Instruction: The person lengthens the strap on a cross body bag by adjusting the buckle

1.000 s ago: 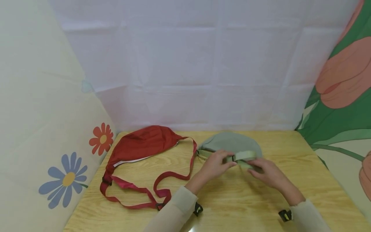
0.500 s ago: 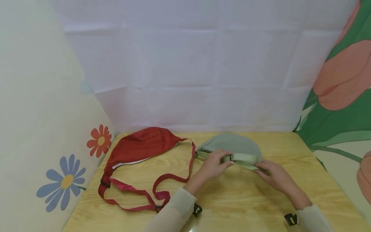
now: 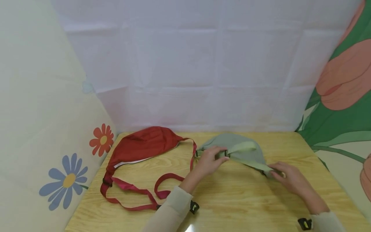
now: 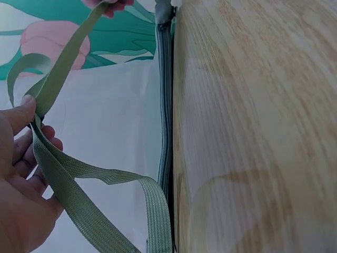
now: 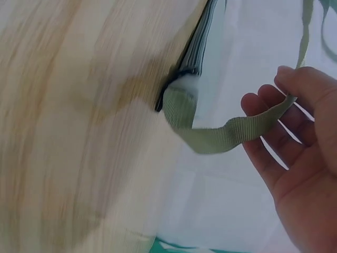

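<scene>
A grey-green waist bag [image 3: 229,141] lies at the back of the table, its light green strap [image 3: 246,162] raised in front of it. My left hand [image 3: 210,161] pinches the strap at a dark buckle [image 3: 227,154], thumb against fingers. To the right, my right hand [image 3: 290,177] pinches the strap near the bag's right end. In the left wrist view, the green webbing [image 4: 79,174] loops down from the left hand [image 4: 26,179]. The right wrist view shows the right hand [image 5: 300,142] with the strap [image 5: 210,139] between thumb and fingers, running to the bag's corner.
A red waist bag [image 3: 145,145] lies on the left of the wooden table [image 3: 246,203], its red strap [image 3: 130,207] curling toward the front and partly behind the left sleeve. A white cloth [image 3: 188,64] hangs behind; flower-printed cloths stand at both sides.
My right hand has slid right and toward the front along the strap, which now stretches straighter between the hands. My left hand has shifted slightly left, still gripping at the buckle.
</scene>
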Demonstrator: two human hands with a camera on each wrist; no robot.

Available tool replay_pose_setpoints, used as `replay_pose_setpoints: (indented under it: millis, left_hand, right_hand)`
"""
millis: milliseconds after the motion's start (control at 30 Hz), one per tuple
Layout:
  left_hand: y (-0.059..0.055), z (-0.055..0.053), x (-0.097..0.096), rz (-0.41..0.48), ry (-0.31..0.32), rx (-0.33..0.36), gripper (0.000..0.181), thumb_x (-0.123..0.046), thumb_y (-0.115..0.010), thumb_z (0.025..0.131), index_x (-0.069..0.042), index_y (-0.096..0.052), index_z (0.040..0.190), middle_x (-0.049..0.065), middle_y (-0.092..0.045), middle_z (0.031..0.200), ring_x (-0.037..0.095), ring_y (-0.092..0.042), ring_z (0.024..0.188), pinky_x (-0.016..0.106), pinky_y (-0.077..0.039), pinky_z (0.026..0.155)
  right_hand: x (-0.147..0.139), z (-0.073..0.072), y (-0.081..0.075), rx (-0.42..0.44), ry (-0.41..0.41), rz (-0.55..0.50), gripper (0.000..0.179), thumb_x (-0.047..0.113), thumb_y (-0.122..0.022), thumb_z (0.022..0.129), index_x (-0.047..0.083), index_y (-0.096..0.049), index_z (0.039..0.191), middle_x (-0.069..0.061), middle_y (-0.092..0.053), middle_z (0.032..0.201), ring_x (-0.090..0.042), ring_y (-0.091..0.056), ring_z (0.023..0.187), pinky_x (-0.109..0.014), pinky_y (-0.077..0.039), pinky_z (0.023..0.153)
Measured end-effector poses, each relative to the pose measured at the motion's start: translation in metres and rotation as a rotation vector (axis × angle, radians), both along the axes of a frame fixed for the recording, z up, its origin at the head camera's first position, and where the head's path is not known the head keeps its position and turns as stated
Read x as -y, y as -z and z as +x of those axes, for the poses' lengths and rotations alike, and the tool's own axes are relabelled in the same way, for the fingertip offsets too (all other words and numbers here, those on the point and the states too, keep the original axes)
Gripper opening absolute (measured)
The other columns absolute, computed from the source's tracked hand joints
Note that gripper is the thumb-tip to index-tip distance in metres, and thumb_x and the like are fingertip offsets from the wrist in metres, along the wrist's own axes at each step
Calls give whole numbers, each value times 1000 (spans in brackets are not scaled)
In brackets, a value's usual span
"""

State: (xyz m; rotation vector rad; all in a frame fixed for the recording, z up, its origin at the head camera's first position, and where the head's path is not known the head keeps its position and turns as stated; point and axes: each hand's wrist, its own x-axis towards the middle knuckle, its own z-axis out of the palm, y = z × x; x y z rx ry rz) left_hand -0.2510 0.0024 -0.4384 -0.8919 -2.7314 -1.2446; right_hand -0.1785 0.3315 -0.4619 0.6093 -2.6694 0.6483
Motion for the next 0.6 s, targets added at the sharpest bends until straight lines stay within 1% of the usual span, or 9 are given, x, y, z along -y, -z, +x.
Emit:
replay_pose_setpoints:
  millis: [100,200,267,367,433,467,533,600]
  left_hand:
    - [-1,0,2,6,1,1,46,-36,-65,99,-13,-62,139,6,-62,138,24,-56,129,44,-46,107]
    - [-2,0,3,11,-11,4,47,-37,-65,99,-13,-62,139,6,-61,139,25,-56,130,44,-46,106]
    - [-2,0,5,14,-19,-3,47,-37,-65,99,-13,-62,139,5,-61,139,25,-56,130,44,-47,105]
    - [-4,1,6,21,-24,-15,46,-37,-65,99,-13,-62,139,5,-63,137,24,-58,126,42,-50,101]
    - [-4,1,7,23,-22,-24,46,-37,-65,99,-13,-62,138,5,-64,134,23,-60,122,41,-52,97]
    - [-4,1,7,28,-20,-25,45,-37,-66,99,-13,-63,137,5,-64,133,23,-61,120,40,-53,95]
    - [-5,1,8,30,-23,-30,44,-36,-66,98,-14,-64,136,4,-65,132,22,-62,119,39,-53,94]
    - [-5,1,8,29,-33,-34,43,-37,-66,98,-14,-64,136,3,-65,132,23,-61,120,40,-52,95]
  right_hand:
    - [-6,1,1,-46,-4,-12,29,1,-82,80,6,-77,108,0,-73,94,-8,-64,79,-33,-52,62]
    - [-13,1,3,-111,-6,-12,31,-1,-84,76,7,-77,106,-2,-74,95,-14,-68,82,-32,-54,64]
    - [-18,2,5,-143,-1,-8,33,-2,-85,73,7,-77,105,-3,-74,96,-17,-69,84,-28,-54,67]
    - [-26,4,7,-180,21,-11,37,-3,-86,69,7,-77,104,-5,-75,98,-17,-70,84,-16,-50,73]
    - [-31,6,7,-181,30,-18,38,-3,-86,69,7,-77,104,-6,-75,99,-15,-70,84,-8,-45,77]
    - [-33,7,8,-178,34,-18,37,-2,-86,70,7,-77,105,-6,-75,99,-14,-69,84,-6,-43,78]
    - [-37,8,8,-163,43,-18,37,-1,-86,71,7,-77,106,-6,-75,98,-12,-69,85,-6,-43,79]
    - [-40,9,8,-142,62,-9,35,0,-85,73,7,-77,107,-6,-75,98,-11,-69,86,-9,-45,77]
